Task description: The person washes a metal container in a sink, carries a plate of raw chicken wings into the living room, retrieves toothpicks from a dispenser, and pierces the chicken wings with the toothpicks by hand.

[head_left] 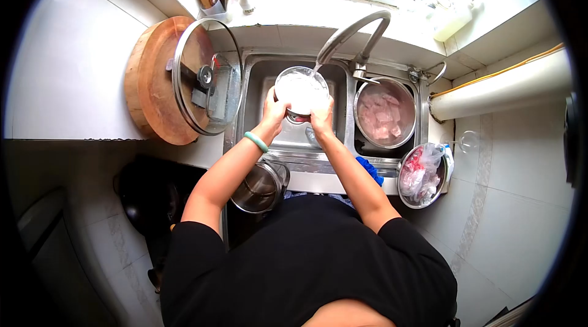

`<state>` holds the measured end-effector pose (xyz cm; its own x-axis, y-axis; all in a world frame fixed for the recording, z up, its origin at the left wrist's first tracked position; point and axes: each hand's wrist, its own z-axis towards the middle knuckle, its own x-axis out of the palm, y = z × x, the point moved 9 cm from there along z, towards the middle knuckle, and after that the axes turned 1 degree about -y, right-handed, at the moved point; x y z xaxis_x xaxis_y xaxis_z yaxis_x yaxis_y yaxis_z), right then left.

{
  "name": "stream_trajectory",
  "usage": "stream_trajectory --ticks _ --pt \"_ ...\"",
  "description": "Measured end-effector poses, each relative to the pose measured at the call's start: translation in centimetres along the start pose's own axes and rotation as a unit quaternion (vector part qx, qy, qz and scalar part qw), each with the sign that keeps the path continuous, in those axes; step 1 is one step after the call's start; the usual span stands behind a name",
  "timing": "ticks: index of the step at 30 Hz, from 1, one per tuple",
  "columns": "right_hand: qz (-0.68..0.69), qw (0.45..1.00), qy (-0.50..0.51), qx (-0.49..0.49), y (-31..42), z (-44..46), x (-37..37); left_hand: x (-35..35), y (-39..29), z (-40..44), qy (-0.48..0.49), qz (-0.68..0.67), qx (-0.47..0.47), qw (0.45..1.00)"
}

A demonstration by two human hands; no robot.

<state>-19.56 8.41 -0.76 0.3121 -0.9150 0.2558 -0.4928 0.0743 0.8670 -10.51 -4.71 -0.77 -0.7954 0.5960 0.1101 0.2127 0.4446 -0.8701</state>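
Over the left basin of the steel sink (257, 85), I hold a round bowl (301, 91) with bright white contents, too washed out to tell what they are. My left hand (273, 114) grips the near left side of its rim, thumb on top. On the near right side, my right hand (321, 116) grips it the same way. The curved tap (343, 34) ends right at the bowl's far edge, and a stream seems to run from it. Below the bowl, the drain shows in part.
Pink raw meat (381, 115) lies in a steel pot (412, 103) in the right basin. A glass lid (177, 82) leans by a thick wooden chopping board (144, 82). A steel pot (254, 189) stands near my left forearm. Plastic bags (421, 174) fill a bowl at right.
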Motion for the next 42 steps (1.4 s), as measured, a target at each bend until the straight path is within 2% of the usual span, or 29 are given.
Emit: stream_trajectory --ticks 2,3,5,6,7,9,10,11,13,15,17,19,20,21,23,24,25,26,27,28,31,32,33,35,36,38,39,41,42 --pt "-0.004 0.998 0.068 -0.007 0.2 -0.2 0.9 1.4 -1.8 -2.2 0.012 -0.022 -0.018 1.000" --pt "-0.005 0.998 0.067 -0.006 -0.3 0.4 0.4 1.6 -1.5 -2.1 0.024 -0.041 -0.040 0.998" --pt "-0.242 0.969 0.043 -0.038 -2.0 3.5 -1.6 1.5 -1.2 -2.0 0.035 -0.062 -0.063 0.995" --pt "-0.291 0.955 0.037 -0.040 -2.8 5.1 -2.4 1.7 -1.1 -1.8 0.069 -0.039 -0.086 0.993" --pt "-0.407 0.898 0.015 -0.169 1.9 3.7 -1.7 1.9 -0.9 -1.7 0.104 -0.016 -0.107 0.989" --pt "-0.472 0.860 0.073 -0.176 1.9 5.2 -1.5 1.2 -0.1 -0.7 0.131 -0.003 -0.119 0.984" --pt "-0.463 0.871 0.103 -0.124 1.0 6.1 -1.7 0.9 1.0 -0.4 0.137 -0.003 -0.165 0.977" --pt "-0.499 0.854 0.108 -0.099 0.0 7.2 -2.3 0.5 2.0 -0.1 0.142 -0.003 -0.210 0.967" --pt "-0.507 0.846 0.143 -0.082 -1.0 8.7 -3.1 -0.1 2.7 0.3 0.146 -0.009 -0.230 0.962" --pt "-0.489 0.846 0.204 -0.053 -1.4 8.7 -2.8 -0.7 3.1 0.3 0.122 -0.027 -0.248 0.961" --pt "-0.320 0.911 0.203 0.161 -4.0 7.4 -3.6 -0.8 3.3 0.1 0.119 -0.020 -0.237 0.964" --pt "-0.293 0.901 0.278 0.161 -5.0 6.1 -2.2 -1.0 2.6 0.2 0.073 -0.002 -0.177 0.981" --pt "-0.244 0.919 0.261 0.170 -5.5 5.8 -1.9 -1.2 2.6 0.3 0.053 0.005 -0.171 0.984" --pt "-0.219 0.933 0.248 0.144 -6.0 6.0 -1.6 -0.9 2.2 -0.2 0.052 0.005 -0.171 0.984" --pt "-0.188 0.948 0.229 0.114 -6.4 5.7 -1.0 -0.1 -0.6 -1.1 0.054 0.085 -0.078 0.992" --pt "-0.254 0.944 0.208 0.033 -8.8 8.1 -1.8 -0.6 -0.3 -0.2 0.039 0.141 -0.026 0.989" --pt "-0.253 0.944 0.210 0.033 -8.3 7.7 -1.4 -0.5 -0.6 -0.4 0.037 0.142 -0.026 0.989" --pt "-0.379 0.909 0.163 -0.062 -6.3 7.7 -1.2 -0.4 -1.4 -0.6 0.022 0.185 0.005 0.982" --pt "-0.494 0.848 0.112 -0.155 -3.8 7.0 -0.5 -0.3 -2.3 -0.9 0.007 0.228 0.035 0.973" --pt "-0.476 0.856 0.091 -0.182 -2.1 6.0 0.0 -0.3 -2.6 -1.2 -0.015 0.243 0.031 0.969" --pt "-0.463 0.869 0.078 -0.157 -1.0 5.7 0.3 0.1 -3.7 -2.0 -0.026 0.301 0.030 0.953" --pt "-0.504 0.836 0.091 -0.198 -1.6 6.1 0.5 0.1 -3.8 -2.1 -0.030 0.314 0.034 0.948" --pt "-0.503 0.836 0.091 -0.199 -2.0 6.3 0.4 -0.2 -3.5 -1.9 -0.030 0.314 0.035 0.948" --pt "-0.486 0.850 0.092 -0.181 -3.2 6.7 -0.3 -0.1 -3.9 -1.7 -0.018 0.355 0.133 0.925" --pt "-0.486 0.850 0.092 -0.182 -3.2 6.5 -0.5 0.0 -4.4 -2.4 -0.024 0.342 0.133 0.930" --pt "-0.482 0.864 0.120 -0.085 -5.0 6.4 -1.3 -0.1 -4.1 -2.3 -0.013 0.326 0.127 0.937" --pt "-0.482 0.864 0.120 -0.085 -5.5 6.5 -1.8 -0.3 -3.8 -2.1 -0.003 0.309 0.120 0.943" --pt "-0.237 0.943 0.219 0.086 -9.2 6.5 -2.4 -0.7 -3.7 -1.9 0.007 0.294 0.113 0.949" --pt "-0.120 0.945 0.262 0.154 -9.4 5.8 -2.1 -1.1 -2.3 -1.5 0.021 0.199 0.019 0.980"
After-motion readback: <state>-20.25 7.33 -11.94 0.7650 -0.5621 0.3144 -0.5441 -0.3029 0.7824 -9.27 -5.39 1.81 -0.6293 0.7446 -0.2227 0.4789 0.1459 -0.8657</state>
